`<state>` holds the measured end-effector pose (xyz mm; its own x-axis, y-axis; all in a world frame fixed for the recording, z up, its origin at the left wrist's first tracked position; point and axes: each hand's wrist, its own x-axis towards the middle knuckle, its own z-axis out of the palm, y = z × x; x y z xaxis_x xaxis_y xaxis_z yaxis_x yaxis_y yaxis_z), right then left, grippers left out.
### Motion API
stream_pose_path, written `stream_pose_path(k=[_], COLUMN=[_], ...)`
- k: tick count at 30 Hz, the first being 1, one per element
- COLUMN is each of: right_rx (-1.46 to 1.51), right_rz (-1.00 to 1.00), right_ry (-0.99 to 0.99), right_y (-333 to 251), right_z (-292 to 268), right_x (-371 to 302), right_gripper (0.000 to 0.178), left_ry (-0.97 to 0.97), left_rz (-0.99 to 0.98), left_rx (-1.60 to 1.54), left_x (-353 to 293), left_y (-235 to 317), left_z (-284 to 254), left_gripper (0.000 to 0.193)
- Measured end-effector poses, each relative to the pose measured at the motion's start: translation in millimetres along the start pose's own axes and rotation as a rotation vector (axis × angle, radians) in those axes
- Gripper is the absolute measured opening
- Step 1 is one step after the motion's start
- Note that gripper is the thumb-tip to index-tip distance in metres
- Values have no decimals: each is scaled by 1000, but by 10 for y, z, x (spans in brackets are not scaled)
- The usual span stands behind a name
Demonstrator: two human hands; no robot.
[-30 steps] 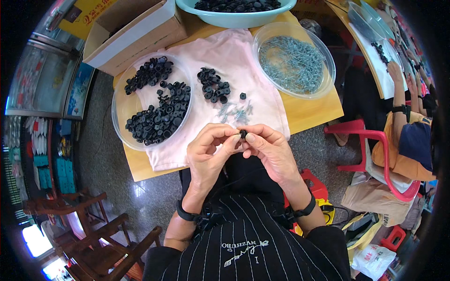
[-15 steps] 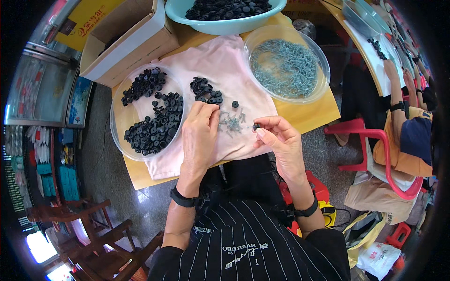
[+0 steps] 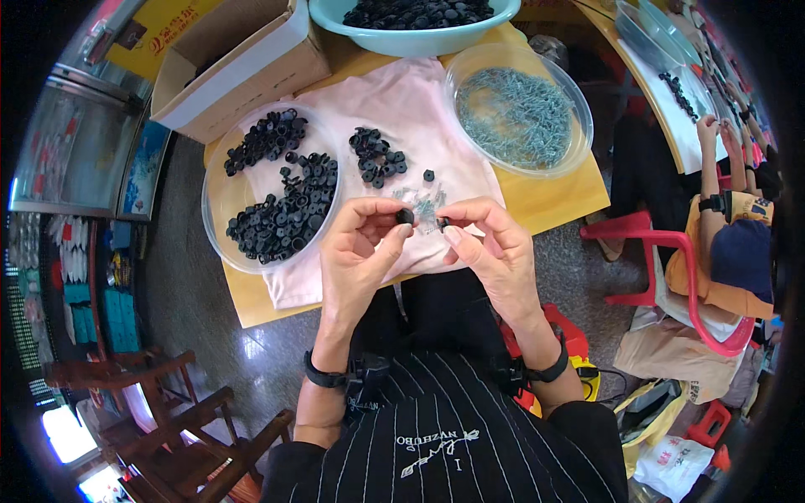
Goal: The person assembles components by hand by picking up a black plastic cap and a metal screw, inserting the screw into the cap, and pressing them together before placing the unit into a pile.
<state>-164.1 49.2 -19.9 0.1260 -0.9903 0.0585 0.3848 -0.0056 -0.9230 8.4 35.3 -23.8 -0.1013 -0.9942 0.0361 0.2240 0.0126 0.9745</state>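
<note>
My left hand (image 3: 356, 251) pinches a round black plastic cap (image 3: 405, 216) between thumb and fingertips. Close across from it, my right hand (image 3: 496, 256) grips a small black plastic piece (image 3: 444, 223); whether a screw is in it is too small to tell. The two pieces are apart. Just beyond my fingertips, a loose pile of silvery screws (image 3: 426, 201) lies on a pale pink cloth (image 3: 402, 92). A single black piece (image 3: 428, 175) sits behind the screws, and a small heap of black pieces (image 3: 376, 158) is to its left.
A clear round tub (image 3: 239, 194) of black pieces stands at left, another with many screws (image 3: 511, 117) at right. Behind are a cardboard box (image 3: 251, 80) and a light blue basin (image 3: 419, 39) of black parts. A red stool (image 3: 646, 235) and another person's hand (image 3: 708, 127) are at right.
My left hand has moved from the small heap toward my right hand and now shows a black cap in its fingertips. My right hand has shifted slightly left, still gripping its piece.
</note>
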Motion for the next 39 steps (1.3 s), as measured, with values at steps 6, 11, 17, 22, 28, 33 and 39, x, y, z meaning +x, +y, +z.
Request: stream_pose_path(k=[6,11,17,22,28,33,39], right_rx=[-251,-153,70,217,398,506,420], right_rz=[-59,-61,-25,113,262,333,309], right_ry=[-120,-96,-81,-67,-12,-10,-8], right_y=[-36,-31,23,14,1,28,-33], right_z=[139,204,200,145,46,-3,48], right_x=[-18,-111,-161,-181,-167,-160,-145], right_gripper=[20,21,22,24,24,26,25], left_ry=[18,15,46,47,27,40,42], left_rz=[173,109,152,147,114,18,3], left_rx=[116,62,43,109,-94,-202,-245], left_x=[-182,-307,-394,-448,-453,-448,-430], left_y=[27,92,96,122,93,123,108], left_z=[34,28,40,47,55,82,99], left_gripper=[38,37,25,27,25,23,21])
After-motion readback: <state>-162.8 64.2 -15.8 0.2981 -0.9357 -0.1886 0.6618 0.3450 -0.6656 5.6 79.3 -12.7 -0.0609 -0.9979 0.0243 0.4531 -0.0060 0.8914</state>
